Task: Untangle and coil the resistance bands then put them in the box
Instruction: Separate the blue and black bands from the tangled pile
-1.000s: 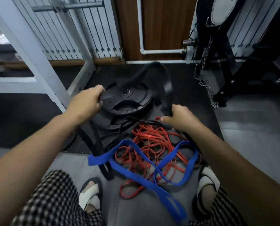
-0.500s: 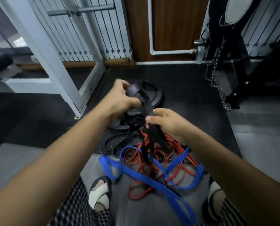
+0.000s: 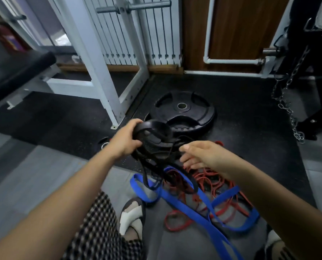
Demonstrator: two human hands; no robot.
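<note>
Rubber matting [image 3: 250,128], black and speckled, fills the middle of the frame and gives way to grey floor [image 3: 34,175] at lower left. A white steel frame [image 3: 100,72] stands at upper left, with a wooden panel [image 3: 237,29] behind at upper right and a chain [image 3: 287,102] hanging at the right edge. A black weight plate [image 3: 182,109] lies flat at centre; what it rests on is mostly hidden.

The left hand [image 3: 125,140] curls its fingers round gathered loops of the black band [image 3: 150,124], held just below the plate. The band's strands hang down into the tangle, where their ends cannot be made out. The right hand [image 3: 199,156] is just beside it, fingers loosely spread and holding nothing.

The blue band [image 3: 186,207] and the thin red bands [image 3: 209,177] lie knotted together on the floor at lower centre, beside a sandalled foot [image 3: 132,216].
</note>
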